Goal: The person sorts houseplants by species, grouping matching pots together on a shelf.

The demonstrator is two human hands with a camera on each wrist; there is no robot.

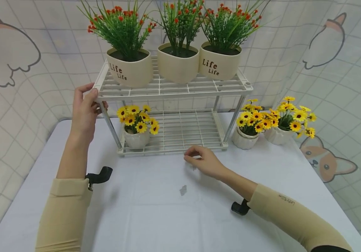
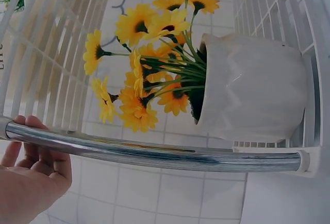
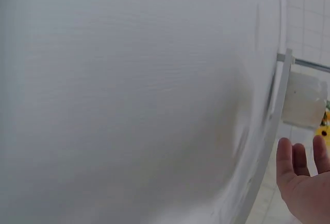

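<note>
My left hand (image 1: pixel 85 110) grips the front left corner of the top tier of a white two-tier wire shelf (image 1: pixel 174 93). In the left wrist view, its fingers (image 2: pixel 45 157) curl at the upper end of the metal post (image 2: pixel 154 152). On the lower tier at the left stands a white pot (image 1: pixel 136 139) of yellow daisy-like flowers. My right hand (image 1: pixel 207 162) hangs just in front of the lower tier's front edge, fingers loosely bent, holding nothing. The right wrist view shows this hand (image 3: pixel 307 183) near the shelf edge, apart from the flowerpot (image 3: pixel 304 100).
Three cream pots (image 1: pixel 133 71) with green plants and small red flowers stand on the top tier. Right of the shelf, two white pots (image 1: pixel 244 140) of yellow flowers sit on the white tablecloth (image 1: pixel 155 217). A small grey mark (image 1: pixel 183 190) shows on the cloth. A patterned curtain surrounds the table.
</note>
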